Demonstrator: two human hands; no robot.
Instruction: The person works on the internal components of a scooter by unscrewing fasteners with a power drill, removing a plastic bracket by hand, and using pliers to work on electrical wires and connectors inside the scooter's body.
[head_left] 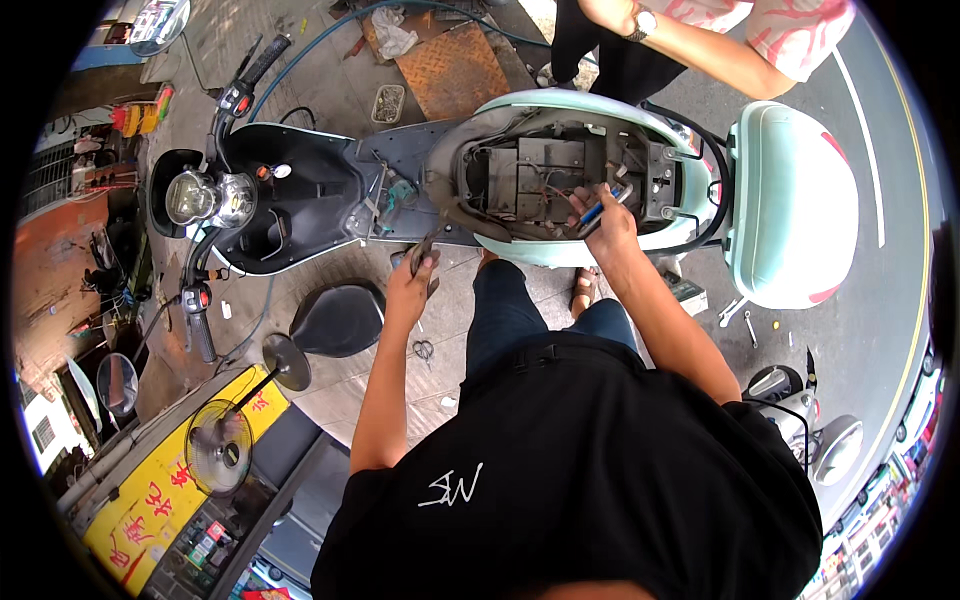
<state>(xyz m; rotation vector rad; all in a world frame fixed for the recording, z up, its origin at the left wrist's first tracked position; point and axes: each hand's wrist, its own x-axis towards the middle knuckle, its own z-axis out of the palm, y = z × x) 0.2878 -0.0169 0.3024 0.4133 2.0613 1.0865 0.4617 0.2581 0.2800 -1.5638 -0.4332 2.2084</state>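
Left hand [407, 290]: grip round one dark object [423, 252]; right hand [613, 230]: grip round one blue item [593, 213].

You have two hands [406, 290], one mint-green scooter [445, 170] with two handlebar grips [268, 60] and one top case [795, 205], one black seat [338, 318], one fan [218, 447], one other person [700, 45] close by

Pavement [340, 390]: tiled, beneath you
Road [890, 290]: grey, white-lined, on your right
Signboard [140, 515]: yellow, beside a fan [218, 448], on your left
Light: daylight around you
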